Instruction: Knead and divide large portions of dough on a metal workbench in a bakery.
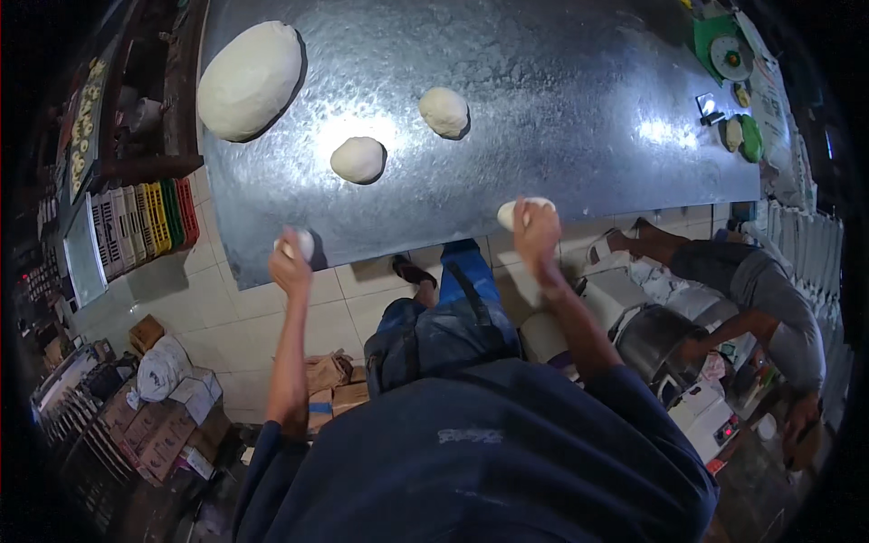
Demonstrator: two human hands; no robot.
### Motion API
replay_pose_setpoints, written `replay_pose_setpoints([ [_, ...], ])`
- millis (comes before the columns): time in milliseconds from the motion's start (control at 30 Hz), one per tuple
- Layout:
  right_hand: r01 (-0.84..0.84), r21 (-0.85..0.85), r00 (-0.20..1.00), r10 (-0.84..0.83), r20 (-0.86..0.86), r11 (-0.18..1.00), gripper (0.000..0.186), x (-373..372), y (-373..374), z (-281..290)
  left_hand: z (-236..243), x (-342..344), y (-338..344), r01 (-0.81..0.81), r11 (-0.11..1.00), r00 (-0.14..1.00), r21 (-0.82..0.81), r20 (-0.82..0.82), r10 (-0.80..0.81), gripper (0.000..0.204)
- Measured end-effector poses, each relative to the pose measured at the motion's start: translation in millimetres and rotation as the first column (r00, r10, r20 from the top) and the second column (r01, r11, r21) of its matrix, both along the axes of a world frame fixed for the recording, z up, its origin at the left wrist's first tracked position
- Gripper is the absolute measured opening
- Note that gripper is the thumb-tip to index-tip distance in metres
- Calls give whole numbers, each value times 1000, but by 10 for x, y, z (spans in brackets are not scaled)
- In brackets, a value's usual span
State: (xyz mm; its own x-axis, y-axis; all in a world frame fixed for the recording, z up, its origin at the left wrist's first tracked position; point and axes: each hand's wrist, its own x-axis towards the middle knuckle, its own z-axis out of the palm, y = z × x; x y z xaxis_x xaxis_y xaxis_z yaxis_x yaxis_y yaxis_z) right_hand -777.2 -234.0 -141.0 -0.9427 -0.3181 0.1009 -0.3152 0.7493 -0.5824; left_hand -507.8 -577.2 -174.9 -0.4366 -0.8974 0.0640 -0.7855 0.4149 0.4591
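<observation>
Near the front left corner of the metal table (561,100), my left hand (291,264) is closed round a small piece of dough (306,242). Farther right, at the same front edge, my right hand (538,228) grips a larger pale dough piece (509,214), its fingers curled over the top. Two round dough balls, one nearer (358,160) and one farther (444,112), lie apart from each other beyond my hands. At the far left rests a big oval mass of dough (251,81).
A green scale (717,47) stands at the far right, near a small dark device (709,109) and a green object (751,138). Coloured crates (145,226) are stacked left of the table. To the right, another person (769,299) reaches into a mixer bowl (665,339).
</observation>
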Motion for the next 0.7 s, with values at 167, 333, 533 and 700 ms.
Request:
replay_pose_setpoints([
  [167,-436,3,893,433,-125,900,25,-324,509,58,288,-193,-456,22,992,971,126,-240,9,46],
  [333,18,-67,999,-16,38,998,22,-859,875,-55,160,294,-955,35,943,991,-330,-113,-76,34],
  [533,182,-172,956,-215,-201,968,25,-1114,140,-267,126,-451,-613,-214,945,960,-248,-233,157,24],
  [700,-86,-95,942,50,-331,992,29,-209,505,-260,-104,164,44,65,965,971,-255,-205,-119,31],
])
